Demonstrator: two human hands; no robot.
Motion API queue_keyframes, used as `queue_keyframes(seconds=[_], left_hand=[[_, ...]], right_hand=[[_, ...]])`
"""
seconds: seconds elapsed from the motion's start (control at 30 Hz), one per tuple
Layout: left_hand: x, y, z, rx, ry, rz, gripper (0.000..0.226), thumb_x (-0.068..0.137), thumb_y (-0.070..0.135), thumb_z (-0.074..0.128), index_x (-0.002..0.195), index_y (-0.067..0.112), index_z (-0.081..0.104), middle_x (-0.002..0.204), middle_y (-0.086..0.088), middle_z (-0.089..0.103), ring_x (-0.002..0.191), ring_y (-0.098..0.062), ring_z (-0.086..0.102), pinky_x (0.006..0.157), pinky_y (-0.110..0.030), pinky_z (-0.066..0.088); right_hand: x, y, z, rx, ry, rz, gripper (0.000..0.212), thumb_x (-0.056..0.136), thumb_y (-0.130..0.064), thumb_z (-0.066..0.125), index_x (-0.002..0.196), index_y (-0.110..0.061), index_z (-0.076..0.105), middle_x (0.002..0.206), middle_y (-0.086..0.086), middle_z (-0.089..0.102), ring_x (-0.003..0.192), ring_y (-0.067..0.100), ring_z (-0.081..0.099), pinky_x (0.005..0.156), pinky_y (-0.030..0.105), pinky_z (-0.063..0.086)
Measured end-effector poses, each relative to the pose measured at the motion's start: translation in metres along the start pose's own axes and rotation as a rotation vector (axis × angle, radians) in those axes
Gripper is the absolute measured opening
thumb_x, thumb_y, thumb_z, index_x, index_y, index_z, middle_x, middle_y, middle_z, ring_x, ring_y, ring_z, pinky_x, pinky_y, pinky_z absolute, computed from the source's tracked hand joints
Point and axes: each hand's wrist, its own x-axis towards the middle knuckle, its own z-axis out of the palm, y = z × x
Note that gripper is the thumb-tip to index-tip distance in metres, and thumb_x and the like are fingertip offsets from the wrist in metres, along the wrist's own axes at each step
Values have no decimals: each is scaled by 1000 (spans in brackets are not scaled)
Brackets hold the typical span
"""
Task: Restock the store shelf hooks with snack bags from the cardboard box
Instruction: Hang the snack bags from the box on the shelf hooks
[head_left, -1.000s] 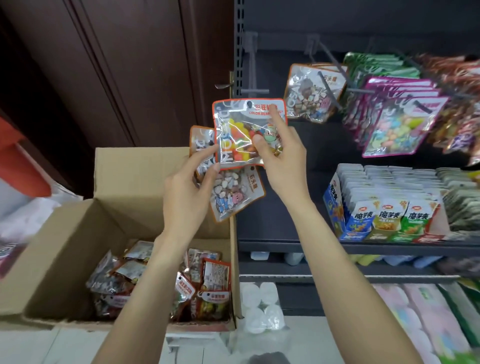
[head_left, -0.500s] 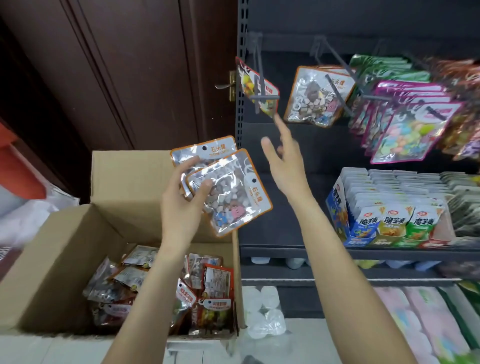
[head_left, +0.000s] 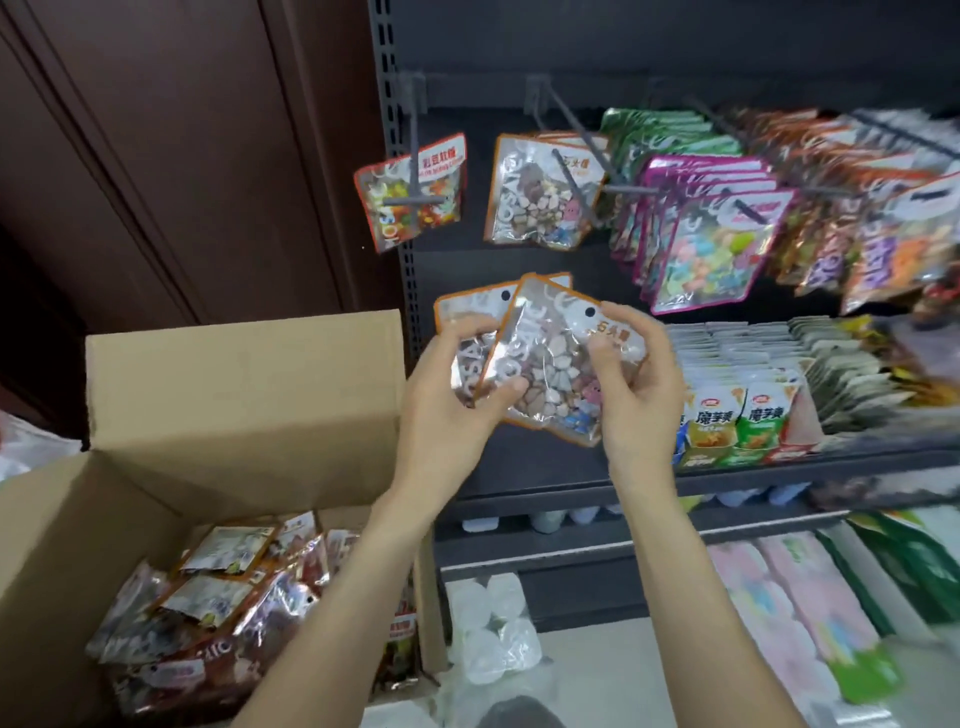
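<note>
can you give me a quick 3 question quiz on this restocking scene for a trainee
1. True or false: the left hand and the right hand both hold the front stone-candy bag.
2. Multiple choice: the colourful candy bag on the leftmost hook hangs A) alone, B) in front of a thick stack, C) inside the cardboard box.
3. How many orange-edged bags are fanned in the hands?

Key
1. True: the left thumb presses its lower left, and the right fingers pinch its upper right.
2. A.
3. Two: the front one and a second bag behind it, in the left hand's grip.
</note>
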Motion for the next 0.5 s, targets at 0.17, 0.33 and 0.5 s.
queue_keyframes(seconds=[0.17, 0.33, 0.5], left_hand=[[19, 13, 15, 4, 38, 98, 43, 80, 20, 76, 115, 36, 57, 120, 10, 59, 116, -12, 57, 92, -35, 52], [30, 14, 15, 130, 72, 139, 44, 81, 27, 77, 116, 41, 54, 118, 17, 60, 115, -2, 54, 100, -35, 45], [34, 11, 16, 110, 61, 114, 43, 82, 31, 75, 115, 45, 53, 119, 21, 61, 115, -6, 57, 98, -43, 48]], right_hand=[[38, -21, -5, -104, 10, -141, 26, 92, -17, 65, 114, -31, 65, 104, -10, 50, 67, 31, 50, 60, 38, 52], [69, -23, 0, -188, -16, -183, 30, 91, -14, 64, 118, -28, 65, 94, -10, 41, 72, 5, 40, 61, 9, 38], [83, -21, -3, -246, -70, -210, 30, 90, -14, 66, 118, -26, 67, 97, -7, 42, 84, -1, 43, 68, 4, 37]])
